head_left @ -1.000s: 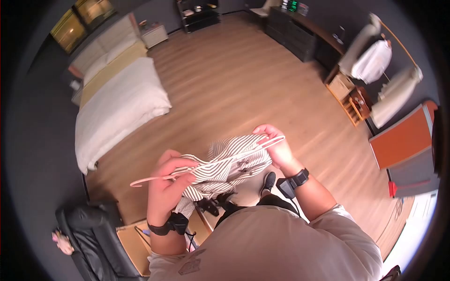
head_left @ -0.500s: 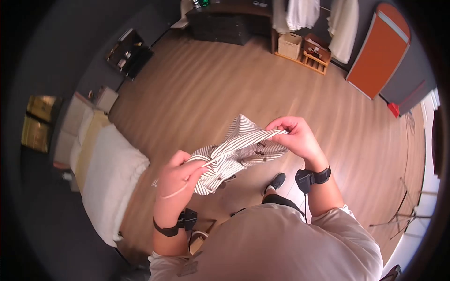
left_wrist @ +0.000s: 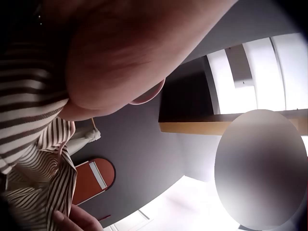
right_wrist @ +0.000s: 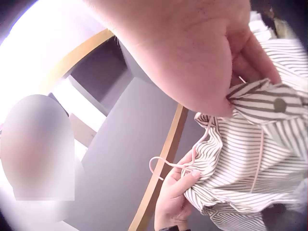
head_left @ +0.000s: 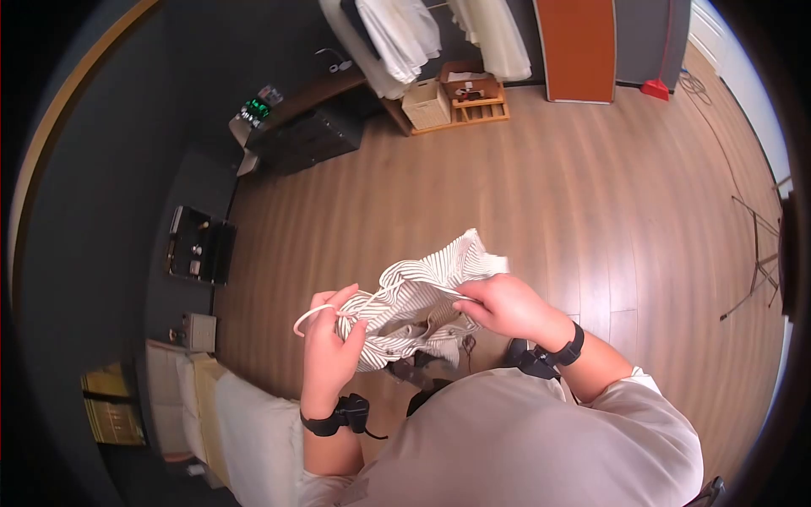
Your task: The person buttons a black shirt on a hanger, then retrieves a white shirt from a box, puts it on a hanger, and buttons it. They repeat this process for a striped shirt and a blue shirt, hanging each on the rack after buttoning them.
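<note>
A brown-and-white striped shirt point(head_left: 422, 291) hangs bunched between both hands in front of my chest, threaded on a thin pale pink hanger point(head_left: 311, 316). My left hand point(head_left: 334, 338) grips the hanger near its hook together with a fold of the shirt. My right hand point(head_left: 498, 306) pinches the striped cloth and the hanger's other end. In the right wrist view the fingers point(right_wrist: 250, 57) pinch the buttoned shirt point(right_wrist: 260, 159), with the hanger's hook point(right_wrist: 161, 166) by the left hand point(right_wrist: 175, 197). The left wrist view is mostly palm, with striped cloth point(left_wrist: 33, 159) at the left.
Wooden floor point(head_left: 541, 211) stretches ahead. At the far wall hang white garments point(head_left: 405, 34) on a rail above wooden crates point(head_left: 448, 97), beside an orange panel point(head_left: 581, 46). A dark dresser point(head_left: 296, 127) stands left of them. A bed point(head_left: 245, 422) lies at lower left, a music stand point(head_left: 756, 262) at the right.
The view has swung round: the clothes rail has come to the top centre, the bed to lower left. Both hands have drawn closer together, bunching the shirt, and the right hand has dropped lower.
</note>
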Demonstrator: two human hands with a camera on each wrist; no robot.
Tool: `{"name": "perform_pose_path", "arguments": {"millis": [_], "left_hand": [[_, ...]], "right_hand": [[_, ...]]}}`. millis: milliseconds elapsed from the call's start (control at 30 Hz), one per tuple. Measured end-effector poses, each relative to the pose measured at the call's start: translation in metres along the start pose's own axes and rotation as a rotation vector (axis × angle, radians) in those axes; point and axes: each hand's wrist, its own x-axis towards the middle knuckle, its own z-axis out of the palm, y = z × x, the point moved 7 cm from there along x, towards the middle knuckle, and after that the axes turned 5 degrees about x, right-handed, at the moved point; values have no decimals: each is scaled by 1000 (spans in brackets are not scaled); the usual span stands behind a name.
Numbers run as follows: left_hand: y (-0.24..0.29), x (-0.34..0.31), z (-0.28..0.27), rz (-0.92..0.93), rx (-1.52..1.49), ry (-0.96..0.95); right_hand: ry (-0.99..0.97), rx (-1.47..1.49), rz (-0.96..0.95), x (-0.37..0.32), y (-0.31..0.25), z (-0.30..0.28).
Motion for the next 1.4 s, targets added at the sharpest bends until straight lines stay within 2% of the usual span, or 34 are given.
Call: {"name": "perform_pose_path", "arguments": {"millis": [33, 67, 167, 300, 333, 433, 467, 500, 567, 633, 667, 767, 800, 1000, 1100, 1167, 1267, 1367, 1400], "left_hand": [[-1, 10, 7, 21, -43, -6], [-6, 20, 13, 12, -98, -24], [-14, 42, 31, 2, -250, -97], [1, 78, 52, 42, -416, -256], [1, 78, 52, 55, -464, -267], [-8, 98, 58, 99, -471, -250], [-20, 108, 58, 94, -441, -233], [-33, 133, 60, 83, -413, -213], [-65, 168, 68, 223, -249, -154], [-89, 213, 86, 286, -105, -123], [-94, 232, 92, 173, -104, -97], [-120, 286, 111, 55, -157, -90], [-134, 260, 101, 131, -139, -31], [-213, 318, 124, 1, -12, 41], [-206, 357, 125, 48, -133, 50], [-202, 377, 137, 87, -87, 32], [-186, 430, 168, 114, 20, 72], [-188, 493, 211, 54, -69, -44], [-184, 514, 221, 120, -117, -31]], "right_hand": [[27, -51, 12, 1, 7, -9], [-27, -18, 199, 1, 16, -19], [374, -174, -279, -5, -3, -59], [285, -333, -313, 21, -6, -87], [355, -342, -392, 26, -10, -85], [164, -359, -227, 41, 27, -80], [374, -274, -405, 45, 17, -93], [378, -276, -331, 62, 27, -107], [387, -288, -191, 77, 41, -125], [372, -326, -167, 113, 62, -145], [350, -352, -142, 132, 69, -152], [288, -415, -87, 191, 89, -169], [289, -439, -84, 179, 69, -143], [291, -437, 14, 261, 102, -140], [360, -406, 74, 291, 120, -156], [383, -392, 93, 301, 131, -166], [387, -392, 112, 321, 162, -197], [379, -431, 118, 343, 203, -230], [379, -441, 124, 348, 220, -243]]}}
